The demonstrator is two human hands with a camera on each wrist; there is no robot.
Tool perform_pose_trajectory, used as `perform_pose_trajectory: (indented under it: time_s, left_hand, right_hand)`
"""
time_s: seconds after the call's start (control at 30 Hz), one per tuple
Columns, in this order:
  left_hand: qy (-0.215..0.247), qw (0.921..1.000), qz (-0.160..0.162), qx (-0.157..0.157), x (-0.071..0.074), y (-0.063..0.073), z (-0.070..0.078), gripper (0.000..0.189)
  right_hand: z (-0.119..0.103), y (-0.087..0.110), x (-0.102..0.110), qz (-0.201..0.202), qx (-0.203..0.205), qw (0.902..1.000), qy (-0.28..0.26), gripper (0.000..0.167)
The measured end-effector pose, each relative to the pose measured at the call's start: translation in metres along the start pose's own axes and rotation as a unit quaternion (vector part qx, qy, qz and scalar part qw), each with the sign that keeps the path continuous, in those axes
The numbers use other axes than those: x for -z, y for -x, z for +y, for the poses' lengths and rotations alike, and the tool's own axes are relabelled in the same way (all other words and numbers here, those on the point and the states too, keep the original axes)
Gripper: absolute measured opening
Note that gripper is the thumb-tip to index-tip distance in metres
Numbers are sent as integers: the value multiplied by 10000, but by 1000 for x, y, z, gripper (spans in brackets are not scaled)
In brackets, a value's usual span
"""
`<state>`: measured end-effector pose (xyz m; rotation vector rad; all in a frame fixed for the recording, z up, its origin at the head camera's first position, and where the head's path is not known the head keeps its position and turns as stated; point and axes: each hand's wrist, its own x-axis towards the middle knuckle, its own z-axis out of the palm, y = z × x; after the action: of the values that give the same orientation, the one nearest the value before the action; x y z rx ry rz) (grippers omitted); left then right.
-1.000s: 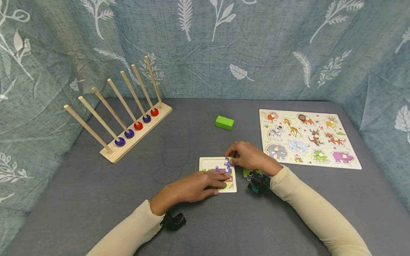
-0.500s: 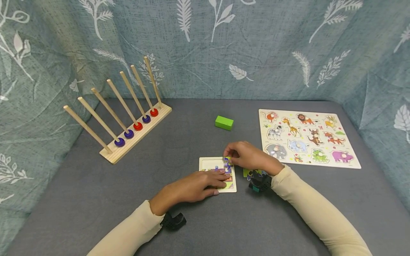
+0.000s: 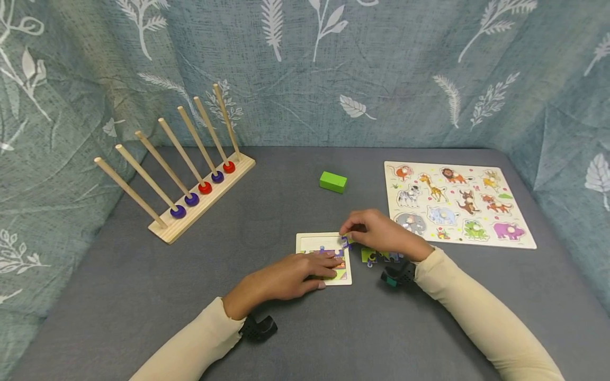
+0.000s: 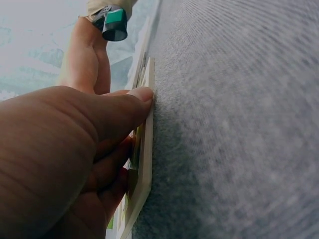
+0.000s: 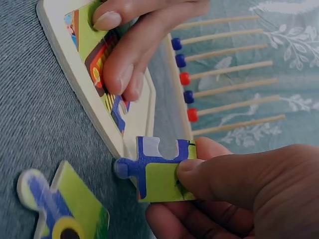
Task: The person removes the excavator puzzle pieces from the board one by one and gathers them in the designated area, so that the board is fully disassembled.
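Between thumb and fingers my right hand (image 3: 376, 231) pinches a green and purple jigsaw piece (image 5: 164, 172), held up off the board near its far right corner. My left hand (image 3: 295, 276) rests on the cream puzzle board (image 3: 308, 243), fingers stretched over the fitted pieces. In the left wrist view its thumb (image 4: 142, 94) lies on the board's edge. Fitted pieces (image 5: 102, 64) fill the near part of the board, partly hidden by the left fingers; the far strip shows bare wood. Loose jigsaw pieces (image 3: 369, 256) lie right of the board, partly under the right hand.
A wooden peg rack (image 3: 205, 196) with red and purple beads stands at the left. Behind the puzzle lies a green block (image 3: 333, 182). An animal peg puzzle (image 3: 459, 203) lies at the right. A patterned curtain (image 3: 305, 74) hangs along the table's back.
My right hand has lifted the jigsaw piece a little and moved slightly right from the board's corner, uncovering more of the loose pieces. The left hand has stayed in place.
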<state>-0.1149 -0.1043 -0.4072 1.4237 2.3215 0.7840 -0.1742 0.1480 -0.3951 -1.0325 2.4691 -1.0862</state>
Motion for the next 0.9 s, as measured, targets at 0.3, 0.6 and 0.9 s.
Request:
perform_pose_trajectory:
  time_s: [0.3, 0.6, 0.9]
  left_hand:
    - [13, 10000, 18, 59, -1, 0, 0, 35]
    - [-20, 10000, 3, 0, -1, -3, 0, 35]
    - [-2, 10000, 2, 54, 0, -4, 1, 35]
  right_hand:
    - [6, 13, 9, 160, -127, 9997, -115, 17]
    - [13, 30, 21, 313, -283, 9989, -214, 19]
    - [15, 54, 37, 183, -566, 9981, -186, 18]
